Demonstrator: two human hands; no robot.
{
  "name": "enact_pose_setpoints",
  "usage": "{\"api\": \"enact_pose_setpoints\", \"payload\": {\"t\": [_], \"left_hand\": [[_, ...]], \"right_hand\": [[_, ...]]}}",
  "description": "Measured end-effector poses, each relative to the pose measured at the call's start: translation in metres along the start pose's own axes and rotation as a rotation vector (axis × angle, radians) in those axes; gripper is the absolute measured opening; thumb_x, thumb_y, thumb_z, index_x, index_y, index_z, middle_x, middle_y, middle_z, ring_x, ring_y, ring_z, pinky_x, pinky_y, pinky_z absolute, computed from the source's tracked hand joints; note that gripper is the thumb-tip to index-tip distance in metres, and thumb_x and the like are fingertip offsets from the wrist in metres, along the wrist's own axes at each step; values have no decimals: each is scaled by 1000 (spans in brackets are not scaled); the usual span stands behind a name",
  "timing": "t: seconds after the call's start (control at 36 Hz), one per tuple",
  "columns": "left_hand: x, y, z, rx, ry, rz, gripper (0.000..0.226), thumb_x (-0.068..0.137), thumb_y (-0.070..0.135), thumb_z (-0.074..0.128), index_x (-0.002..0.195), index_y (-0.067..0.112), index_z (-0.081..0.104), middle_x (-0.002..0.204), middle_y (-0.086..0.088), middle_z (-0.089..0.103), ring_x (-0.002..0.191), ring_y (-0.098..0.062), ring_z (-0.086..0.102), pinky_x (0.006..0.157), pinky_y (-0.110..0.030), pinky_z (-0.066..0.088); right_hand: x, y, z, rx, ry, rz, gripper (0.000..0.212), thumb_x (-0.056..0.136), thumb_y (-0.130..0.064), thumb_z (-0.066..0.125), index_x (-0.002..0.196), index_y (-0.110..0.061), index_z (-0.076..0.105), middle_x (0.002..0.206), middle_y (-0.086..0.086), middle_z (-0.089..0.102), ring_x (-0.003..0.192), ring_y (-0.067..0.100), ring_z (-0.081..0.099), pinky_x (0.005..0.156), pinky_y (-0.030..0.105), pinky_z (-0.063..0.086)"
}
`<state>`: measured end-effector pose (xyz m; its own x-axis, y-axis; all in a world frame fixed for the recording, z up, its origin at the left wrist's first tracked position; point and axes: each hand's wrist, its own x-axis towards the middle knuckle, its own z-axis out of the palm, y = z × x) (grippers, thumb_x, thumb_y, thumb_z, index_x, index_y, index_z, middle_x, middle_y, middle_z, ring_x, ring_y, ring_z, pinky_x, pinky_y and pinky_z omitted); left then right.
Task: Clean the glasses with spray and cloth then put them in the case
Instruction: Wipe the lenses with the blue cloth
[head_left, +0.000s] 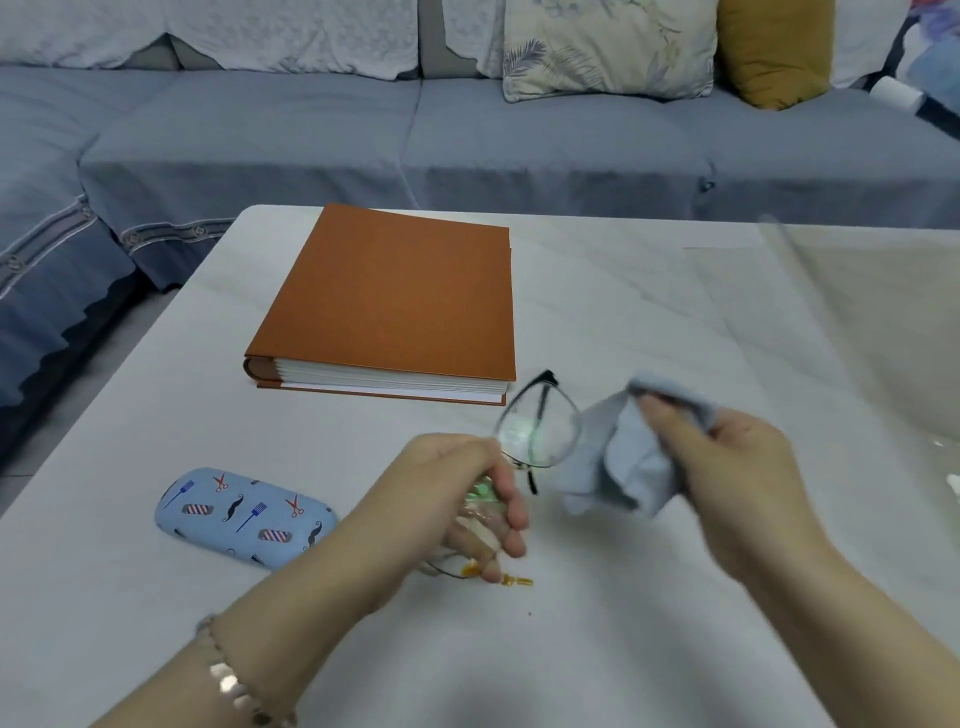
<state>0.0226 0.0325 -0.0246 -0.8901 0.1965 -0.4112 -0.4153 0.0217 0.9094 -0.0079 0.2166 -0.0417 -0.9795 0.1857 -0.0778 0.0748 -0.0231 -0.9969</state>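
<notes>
Wiping stage | glasses (537, 434) light, fragile, pinched at frame by left hand (462, 493) | soft cloth (623, 457) bunched in closed right hand (727, 462) at 3 o'clock | case (244, 517) shut, 9 o'clock

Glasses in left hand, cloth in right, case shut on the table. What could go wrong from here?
1. The left hand wraps one lens of the glasses, so it may get smudged again.
2. The right hand holds the cloth bunched, so a wipe could skip the lens edges.
3. The case lies closed, and opening it with both hands full could mean a fumble.
</notes>
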Motion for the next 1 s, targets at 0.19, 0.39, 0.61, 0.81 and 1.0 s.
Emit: {"api": "enact_pose_setpoints", "payload": {"t": [0.19,0.39,0.61,0.81,1.0], "left_hand": [[-3,3,-17,117,-46,-45,37,90,10,37,56,5,51,50,-10,58,41,-22,56,38,-26,47],[-6,9,-8,157,-114,-79,36,89,17,46,55,7,52,52,-11,57,42,-21,56,38,-25,46],[-6,8,-15,195,-179,-116,39,92,15,38,57,5,52,50,-9,58,42,-23,57,38,-24,47],[-2,10,-7,247,-259,-120,41,93,16,38,57,6,54,49,-8,59,42,-21,58,38,-24,47],[1,9,2,324,-338,-105,36,90,11,38,60,5,56,51,-6,58,44,-18,59,41,-25,47]], "right_hand": [[23,-54,-18,-551,-30,-570,27,79,4,39,79,-7,64,62,-4,66,63,8,53,63,20,47],[1,-37,34,-818,-709,-739,40,80,-2,41,115,-4,61,115,4,66,96,-7,46,83,-4,27],[3,-35,11,-621,-858,-310,44,86,-49,30,98,-33,69,114,-29,61,108,-14,49,84,1,35],[10,-37,14,-792,-871,-342,24,74,-30,71,86,-48,59,89,-29,62,93,-15,55,75,2,39],[14,-34,22,-787,-1022,-186,8,66,-28,78,71,-22,74,80,0,75,71,10,67,67,29,53]]}}
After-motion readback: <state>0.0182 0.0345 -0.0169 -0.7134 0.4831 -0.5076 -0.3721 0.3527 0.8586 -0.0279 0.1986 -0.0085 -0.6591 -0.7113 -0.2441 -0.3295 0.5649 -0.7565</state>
